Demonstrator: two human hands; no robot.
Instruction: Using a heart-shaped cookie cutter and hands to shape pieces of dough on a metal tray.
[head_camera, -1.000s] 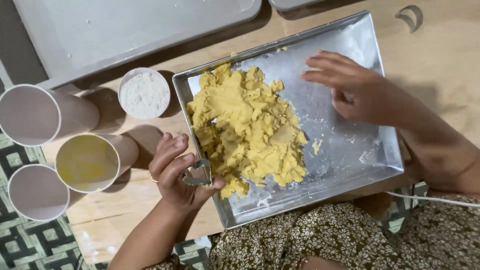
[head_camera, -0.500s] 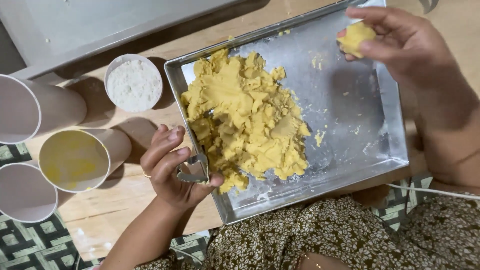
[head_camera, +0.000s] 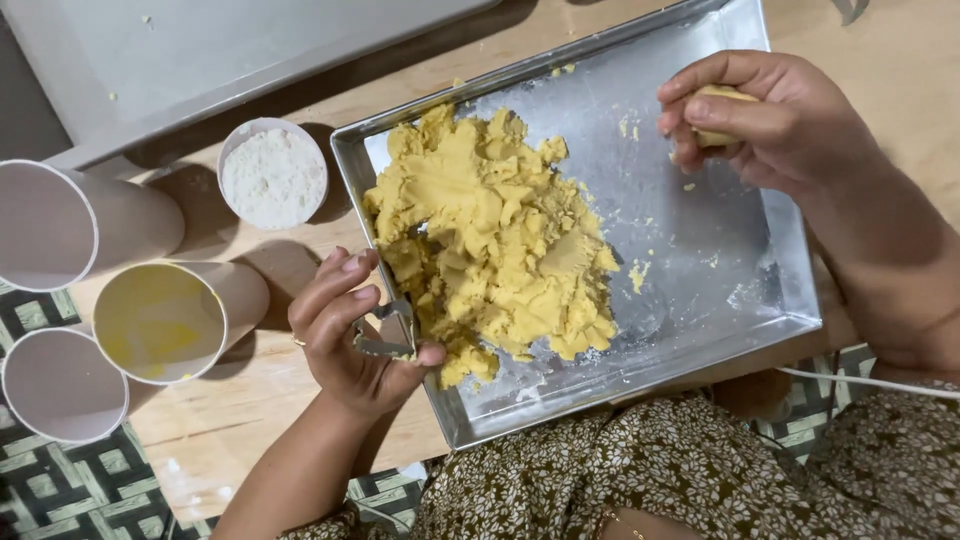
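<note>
A rectangular metal tray holds a big heap of yellow dough on its left half. My left hand rests on the tray's left rim and pinches a small metal cutter against the heap's edge. Over the tray's far right part, my right hand is closed around a small lump of the same dough, mostly hidden by the fingers.
A small white cup of flour stands left of the tray. Three paper cups lie on their sides at the left, one yellow inside. A large grey tray sits at the back. Patterned cloth lies below.
My right hand went from pressing on the tray's bare right side to lifting a lump of dough and closing around it. The left hand stayed on the cutter.
</note>
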